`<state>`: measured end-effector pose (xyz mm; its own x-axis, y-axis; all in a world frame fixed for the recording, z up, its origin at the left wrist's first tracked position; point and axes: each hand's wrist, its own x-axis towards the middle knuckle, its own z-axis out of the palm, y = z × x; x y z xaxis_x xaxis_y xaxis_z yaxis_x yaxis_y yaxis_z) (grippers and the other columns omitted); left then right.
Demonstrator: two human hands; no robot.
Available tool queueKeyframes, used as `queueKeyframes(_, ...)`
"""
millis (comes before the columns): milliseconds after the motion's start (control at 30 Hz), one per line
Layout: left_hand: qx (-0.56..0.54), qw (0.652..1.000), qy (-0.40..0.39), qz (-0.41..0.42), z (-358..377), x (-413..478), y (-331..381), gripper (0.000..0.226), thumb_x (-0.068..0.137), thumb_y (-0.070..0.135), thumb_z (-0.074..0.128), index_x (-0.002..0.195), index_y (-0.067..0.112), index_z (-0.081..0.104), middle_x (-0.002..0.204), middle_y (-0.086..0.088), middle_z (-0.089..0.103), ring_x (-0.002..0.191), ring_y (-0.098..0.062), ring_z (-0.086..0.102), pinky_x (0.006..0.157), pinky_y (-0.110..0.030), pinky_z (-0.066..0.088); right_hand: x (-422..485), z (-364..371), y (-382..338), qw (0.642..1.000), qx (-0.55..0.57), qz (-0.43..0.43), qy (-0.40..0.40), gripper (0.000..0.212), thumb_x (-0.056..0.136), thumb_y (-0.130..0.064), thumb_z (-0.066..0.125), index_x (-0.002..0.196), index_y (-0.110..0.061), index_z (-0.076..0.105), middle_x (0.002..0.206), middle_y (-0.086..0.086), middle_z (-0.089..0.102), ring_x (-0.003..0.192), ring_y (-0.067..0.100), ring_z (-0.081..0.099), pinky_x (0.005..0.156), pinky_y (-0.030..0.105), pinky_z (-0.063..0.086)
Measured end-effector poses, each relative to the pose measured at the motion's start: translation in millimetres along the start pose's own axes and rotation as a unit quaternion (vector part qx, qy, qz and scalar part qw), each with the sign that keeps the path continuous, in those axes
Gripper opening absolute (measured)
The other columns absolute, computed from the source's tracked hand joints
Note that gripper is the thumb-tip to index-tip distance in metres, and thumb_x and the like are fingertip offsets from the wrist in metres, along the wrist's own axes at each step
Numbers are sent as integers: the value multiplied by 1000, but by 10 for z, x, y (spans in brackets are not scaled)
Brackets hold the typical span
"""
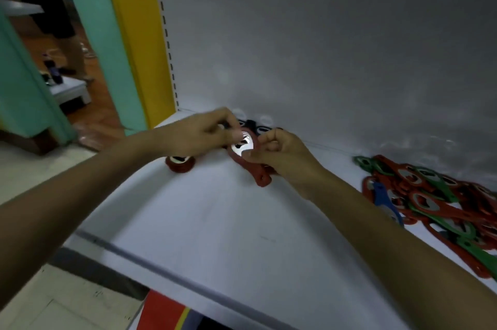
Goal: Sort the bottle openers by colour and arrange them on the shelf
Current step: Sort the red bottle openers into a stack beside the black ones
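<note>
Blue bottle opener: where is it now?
In the head view the blue bottle opener lies on the right side of the shelf, at the left edge of the red-and-green pile.

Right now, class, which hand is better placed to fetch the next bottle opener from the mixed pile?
Right, probably. The right hand lies nearer the mixed pile; the left hand sits farther off. Both hold the red bottle opener.

Red opener [260, 176]: shiny metal head up, handle toward front, pinched between left hand [204, 133] and right hand [282, 152], back-left of white shelf [215, 222].
Second red opener [180, 164]: flat near left edge.
Black openers [250, 124]: along back edge.
Mixed pile [435, 195]: red, green, one blue, at right edge.
</note>
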<state>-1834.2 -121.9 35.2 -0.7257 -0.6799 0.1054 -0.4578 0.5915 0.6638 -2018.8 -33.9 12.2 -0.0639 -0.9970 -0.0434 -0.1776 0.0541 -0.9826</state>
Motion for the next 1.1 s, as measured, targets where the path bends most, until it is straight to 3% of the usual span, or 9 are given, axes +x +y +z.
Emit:
queueKeyframes(133, 81, 971, 191, -122, -79, -81, -470, 28, 99, 31, 41, 119, 17, 56, 106, -3, 68, 86, -15, 60, 71, -22, 42, 211, 424, 72, 989, 68, 109, 70, 23, 76, -12, 78, 93, 1, 68, 75, 10, 69, 52, 13, 64, 45, 21, 51)
queueKeyframes(200, 123, 961, 151, -196, -25, -111, -628, 33, 98, 27, 45, 124, 10, 57, 118, -9, 64, 103, -22, 58, 82, -25, 39, 342, 634, 101, 981, 91, 130, 114, 19, 75, -10, 78, 85, 3, 67, 65, 11, 65, 44, 14, 61, 40, 19, 48)
queueKeyframes(333, 122, 964, 105, -211, 60, -90, -685, 28, 96, 25, 48, 105, 7, 67, 102, -13, 67, 96, -28, 60, 83, -33, 45, 586, 988, 168, 980, 17, 121, 158, 21, 75, -20, 78, 87, -4, 71, 92, 15, 72, 82, 26, 69, 73, 32, 58)
queueKeyframes(467, 118, 965, 121, -201, 43, -70, -687, 27, 96, 21, 49, 107, 9, 70, 102, -13, 68, 94, -28, 61, 80, -31, 44, 639, 1117, 161, 974, -63, 102, 194, 40, 80, -31, 72, 108, -4, 65, 99, 10, 70, 85, 22, 68, 63, 25, 51)
queueKeyframes(600, 102, 967, 113, -204, 27, -79, -690, 26, 96, 21, 48, 107, 10, 69, 100, -13, 69, 86, -23, 59, 75, -28, 42, 608, 1095, 102, 971, -116, 99, 186, 31, 85, -32, 67, 101, -6, 64, 78, 4, 66, 50, 11, 61, 43, 21, 46)
queueKeyframes(667, 95, 966, 112, -210, 22, -80, -681, 27, 97, 22, 48, 112, 13, 68, 101, -12, 68, 85, -21, 57, 75, -27, 41, 611, 1080, 79, 967, -151, 103, 176, 29, 87, -32, 65, 99, -6, 63, 89, 7, 69, 67, 19, 66, 57, 28, 54)
queueKeyframes(867, 82, 965, 102, -226, 5, -106, -677, 28, 97, 25, 49, 116, 14, 66, 100, -9, 68, 86, -20, 57, 75, -28, 42, 571, 927, -22, 970, -151, 137, 133, 10, 89, -18, 58, 87, -8, 55, 71, 3, 54, 60, 16, 55, 48, 25, 44)
queueKeyframes(1000, 89, 966, 97, -223, 5, -107, -661, 27, 97, 24, 48, 114, 15, 68, 96, -8, 68, 83, -18, 57, 74, -26, 41, 538, 901, -14, 973, -72, 174, 134, 14, 90, -8, 52, 101, -1, 57, 98, 17, 65, 92, 32, 65, 82, 46, 57)
queueKeyframes(1100, 81, 967, 94, -221, 2, -114, -644, 28, 97, 25, 48, 114, 15, 67, 95, -8, 68, 82, -19, 57, 74, -27, 42, 526, 905, -49, 970, 35, 211, 119, 23, 93, -5, 50, 115, 2, 53, 102, 21, 65, 84, 31, 68, 69, 40, 59)
